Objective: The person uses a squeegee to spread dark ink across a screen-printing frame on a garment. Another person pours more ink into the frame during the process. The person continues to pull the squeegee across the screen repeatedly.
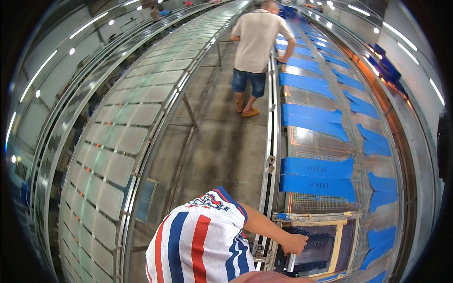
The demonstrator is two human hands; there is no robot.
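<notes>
The left hand (296,244), seemingly curled round the silver bar-shaped tool (291,262) just below it, appears at an inking pass calling next for even pressure across the dark, tape-bordered rectangular printing screen (325,231) rightward, flat blue fabric pieces (337,185) lying ahead.

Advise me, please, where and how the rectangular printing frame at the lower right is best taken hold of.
I'd take the printing frame by its outer bar along the upper side in the picture, probably coming from the aisle on the left. That bar is long, narrow and uncovered by any hand, whereas the dark central panel is broad and flat.
</notes>
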